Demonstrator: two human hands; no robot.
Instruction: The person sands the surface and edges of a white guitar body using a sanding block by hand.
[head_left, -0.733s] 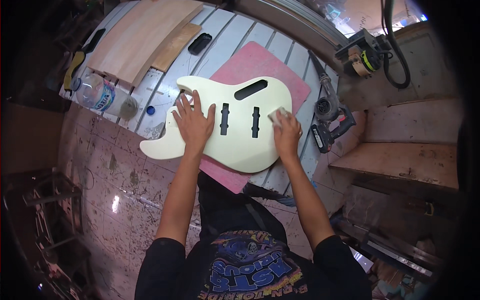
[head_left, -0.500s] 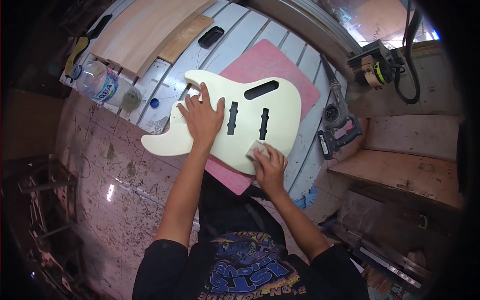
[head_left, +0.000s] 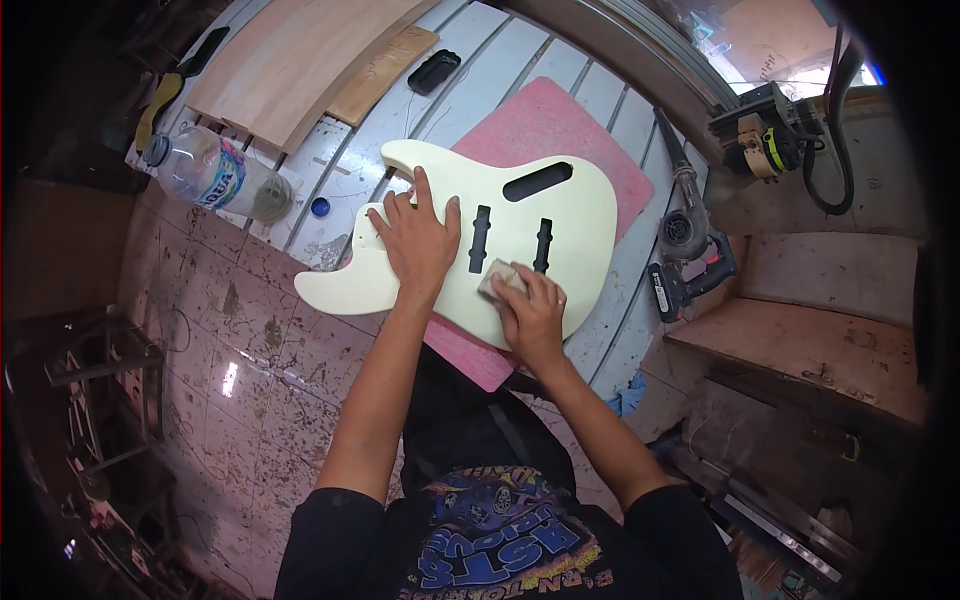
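A cream-white electric guitar body (head_left: 570, 225) lies flat on a pink mat (head_left: 560, 110), with dark pickup slots and a rounded control cavity cut into it. My left hand (head_left: 418, 240) rests on its left part, fingers spread and pressed to the surface near the neck pocket. In my right hand (head_left: 533, 315) is a small greyish sanding block (head_left: 496, 279), gripped between thumb and fingers. The block sits against the body's face, close to the lower ends of the two slots.
A slatted white table (head_left: 490, 55) carries a plastic bottle (head_left: 215, 175), a blue cap (head_left: 320, 206), wooden boards (head_left: 290, 60) and a small black case (head_left: 434, 72). To the right lies a cordless blower (head_left: 685, 240). A blue cloth (head_left: 628, 394) hangs at the table's right edge.
My right hand has slid the sanding block left and slightly away from me across the guitar body. My left hand stays at the same spot on it. The whole view has shifted slightly.
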